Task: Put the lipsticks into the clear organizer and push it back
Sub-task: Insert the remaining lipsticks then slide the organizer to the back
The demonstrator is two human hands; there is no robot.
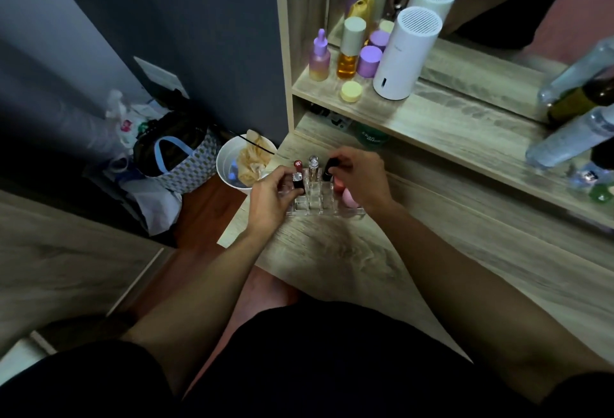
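Observation:
A clear organizer (320,206) sits on the wooden vanity top near its left end. My left hand (270,195) grips a red-capped lipstick (298,174) standing in the organizer's left slot. A clear-capped lipstick (313,172) stands upright in the middle slot, untouched. My right hand (360,178) pinches a black lipstick (329,168) at the right slot. A pink egg-shaped sponge (350,201) lies in the organizer under my right palm. The organizer's right side is hidden by my right hand.
A raised shelf (432,118) behind holds purple and amber bottles (349,52), a yellow jar and a white cylinder device (407,55), with a mirror behind. Clear bottles (571,138) lie at the right. A white bin (241,162) and bags stand on the floor left of the vanity.

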